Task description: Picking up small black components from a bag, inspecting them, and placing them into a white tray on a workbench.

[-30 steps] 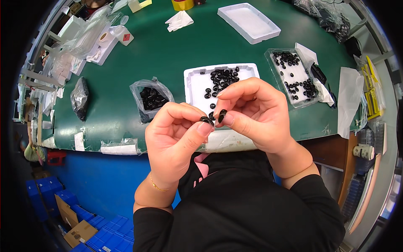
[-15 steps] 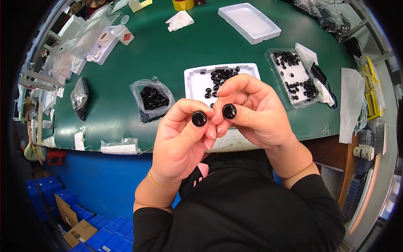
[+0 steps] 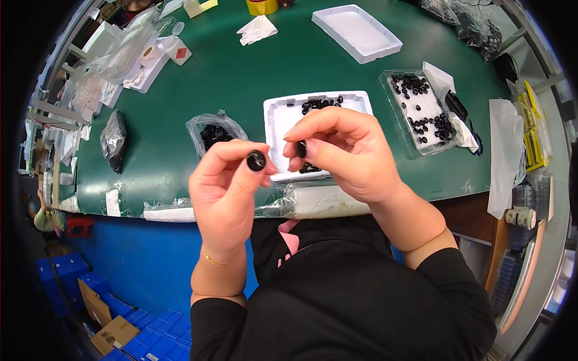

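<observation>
My left hand [image 3: 226, 189] pinches a glossy black oval piece, button-like, [image 3: 256, 160] between thumb and fingers, its shiny face turned up. A second black piece [image 3: 301, 149] is pinched in my right hand [image 3: 349, 156]; it stands more edge-on and is partly covered by the thumb. The hands are apart, held above the table's near edge. Beneath and behind my right hand lies a white tray [image 3: 276, 126] with several loose black pieces [image 3: 322, 103]. An open clear bag of black pieces [image 3: 215, 133] sits just beyond my left hand.
To the right is a clear plastic tray [image 3: 397, 111] with a white liner and many black pieces. Another white tray [image 3: 356, 33] and a white glove [image 3: 257, 30] lie farther back. A sealed bag [image 3: 114, 141] and a white bottle [image 3: 176, 49] are at the left.
My hands have drawn apart: the left moved left with its black piece, the right slightly left. The piece in my right hand has turned from face-up to nearly edge-on.
</observation>
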`<state>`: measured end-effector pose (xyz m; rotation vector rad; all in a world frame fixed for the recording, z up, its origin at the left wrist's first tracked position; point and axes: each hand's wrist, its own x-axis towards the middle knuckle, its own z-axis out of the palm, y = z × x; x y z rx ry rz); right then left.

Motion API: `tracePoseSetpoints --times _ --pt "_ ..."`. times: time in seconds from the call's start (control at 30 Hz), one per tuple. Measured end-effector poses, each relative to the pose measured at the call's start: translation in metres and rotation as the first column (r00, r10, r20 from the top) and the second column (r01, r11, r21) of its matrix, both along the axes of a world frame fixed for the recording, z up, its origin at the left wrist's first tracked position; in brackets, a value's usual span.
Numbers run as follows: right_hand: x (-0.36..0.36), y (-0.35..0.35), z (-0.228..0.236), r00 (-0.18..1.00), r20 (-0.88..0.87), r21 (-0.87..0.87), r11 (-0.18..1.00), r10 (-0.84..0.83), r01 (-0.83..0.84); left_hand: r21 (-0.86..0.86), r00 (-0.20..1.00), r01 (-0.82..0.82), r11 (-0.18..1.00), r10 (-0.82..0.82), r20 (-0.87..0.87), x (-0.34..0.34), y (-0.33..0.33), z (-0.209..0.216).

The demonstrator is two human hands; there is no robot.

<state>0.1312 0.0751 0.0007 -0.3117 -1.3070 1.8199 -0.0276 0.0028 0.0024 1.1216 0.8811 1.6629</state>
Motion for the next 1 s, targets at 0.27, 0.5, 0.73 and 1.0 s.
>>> tracePoseSetpoints --times 0.27,0.5,0.73,1.0 --pt "-0.075 0.025 -0.047 0.908 0.255 0.616 0.779 -0.334 0.113 0.230 0.283 -0.590 0.773 0.466 -0.839 -0.068 0.015 -0.009" --pt "-0.029 0.067 -0.067 0.642 0.596 0.656 0.754 -0.482 -0.042 0.431 -0.130 -0.396 0.811 0.416 -0.900 -0.053 0.032 -0.030" --pt "0.003 0.066 -0.095 0.396 0.704 0.705 0.644 -0.589 -0.297 0.283 -0.007 -0.115 0.952 0.284 -0.959 0.005 0.067 -0.075" --pt "0.009 0.058 -0.096 0.434 0.665 0.713 0.690 -0.608 -0.124 0.191 -0.103 -0.099 0.976 0.181 -0.978 0.009 0.074 -0.100"
